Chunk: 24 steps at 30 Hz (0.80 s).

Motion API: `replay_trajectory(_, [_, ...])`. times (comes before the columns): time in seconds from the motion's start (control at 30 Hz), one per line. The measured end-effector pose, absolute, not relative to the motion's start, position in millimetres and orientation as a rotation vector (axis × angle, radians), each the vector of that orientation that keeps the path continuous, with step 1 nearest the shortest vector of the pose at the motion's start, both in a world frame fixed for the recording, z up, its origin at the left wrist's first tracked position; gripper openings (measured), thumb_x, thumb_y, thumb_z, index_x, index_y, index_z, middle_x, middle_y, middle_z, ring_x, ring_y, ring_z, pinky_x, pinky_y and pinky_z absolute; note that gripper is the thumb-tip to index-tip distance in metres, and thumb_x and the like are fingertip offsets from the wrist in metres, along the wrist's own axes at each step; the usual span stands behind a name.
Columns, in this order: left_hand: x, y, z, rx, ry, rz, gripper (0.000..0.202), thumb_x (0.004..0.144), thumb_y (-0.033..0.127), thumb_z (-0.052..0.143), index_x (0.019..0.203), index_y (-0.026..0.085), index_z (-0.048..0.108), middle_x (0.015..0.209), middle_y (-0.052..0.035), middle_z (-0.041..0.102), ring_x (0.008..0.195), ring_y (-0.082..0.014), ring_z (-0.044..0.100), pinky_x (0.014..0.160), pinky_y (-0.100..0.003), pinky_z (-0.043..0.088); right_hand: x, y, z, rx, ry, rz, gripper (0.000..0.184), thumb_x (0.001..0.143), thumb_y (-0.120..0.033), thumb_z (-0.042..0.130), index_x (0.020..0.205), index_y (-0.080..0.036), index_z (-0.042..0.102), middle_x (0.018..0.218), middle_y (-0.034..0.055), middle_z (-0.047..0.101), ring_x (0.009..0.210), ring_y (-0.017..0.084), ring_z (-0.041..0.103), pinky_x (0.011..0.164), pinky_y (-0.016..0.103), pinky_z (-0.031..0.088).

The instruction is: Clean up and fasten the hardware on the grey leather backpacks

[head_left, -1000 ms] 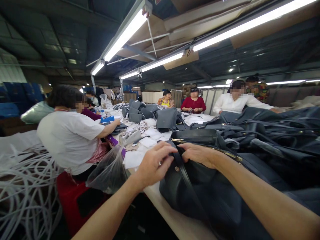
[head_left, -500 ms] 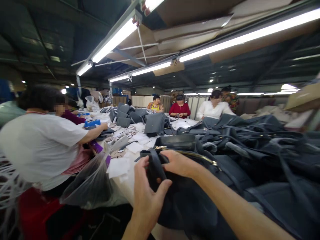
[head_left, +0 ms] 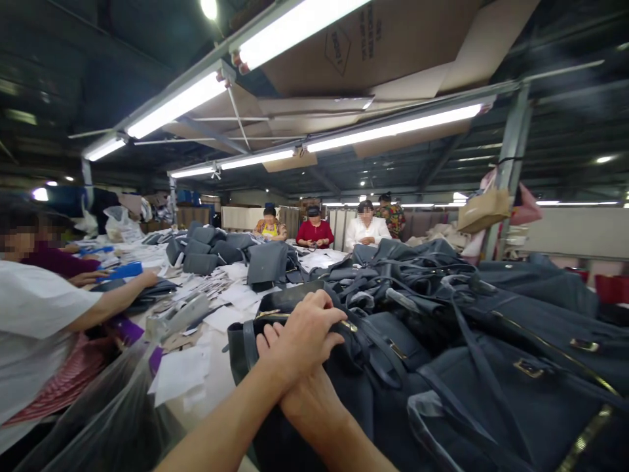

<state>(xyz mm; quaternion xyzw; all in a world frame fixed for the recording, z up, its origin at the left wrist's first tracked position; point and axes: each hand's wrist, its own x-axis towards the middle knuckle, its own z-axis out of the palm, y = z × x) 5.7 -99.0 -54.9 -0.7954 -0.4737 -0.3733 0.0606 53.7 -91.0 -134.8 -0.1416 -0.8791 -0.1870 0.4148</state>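
A dark navy handbag [head_left: 304, 426] with a gold zip and straps lies on the table edge in front of me. My left hand [head_left: 302, 331] reaches in from the lower left and rests on the bag's top rim, fingers curled over the rim and a strap. My right hand [head_left: 307, 400] lies directly beneath the left hand, crossed under it and pressed against the bag. Its fingers are covered by the left hand.
A big heap of dark bags [head_left: 491, 328] fills the right side. White paper sheets [head_left: 179, 370] litter the table [head_left: 216, 383]. A person in a white shirt [head_left: 34, 328] works at the left beside a clear plastic bag [head_left: 108, 413]. Three people [head_left: 314, 231] sit at the far end.
The view has swung right and up. My left hand moved from the strap at the bag's left edge to lie on top of my right hand, which drew back toward me.
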Motion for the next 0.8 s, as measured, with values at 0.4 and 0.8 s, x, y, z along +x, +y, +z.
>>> replay_trajectory(0.4, [0, -103, -65, -2.585, -1.32, -1.72, 0.015, 0.079, 0.005, 0.063, 0.08, 0.017, 0.073, 0.081, -0.0013, 0.056, 0.083, -0.0153, 0.055, 0.077, -0.026, 0.042, 174, -102, -134, -0.838, -1.285, 0.853, 0.039, 0.089, -0.048, 0.054, 0.108, -0.017, 0.068, 0.086, 0.0078, 0.075, 0.074, 0.022, 0.073, 0.062, 0.029, 0.064])
replay_trajectory(0.8, [3, -104, -66, -2.606, -1.317, -1.748, 0.013, 0.079, 0.008, 0.066, 0.079, 0.018, 0.075, 0.08, -0.0015, 0.057, 0.082, -0.0149, 0.056, 0.078, -0.026, 0.042, 166, -94, -102, -0.703, -1.153, 1.305, 0.038, 0.059, -0.049, 0.085, 0.073, -0.016, 0.072, 0.077, 0.0068, 0.077, 0.078, 0.024, 0.074, 0.072, 0.031, 0.062])
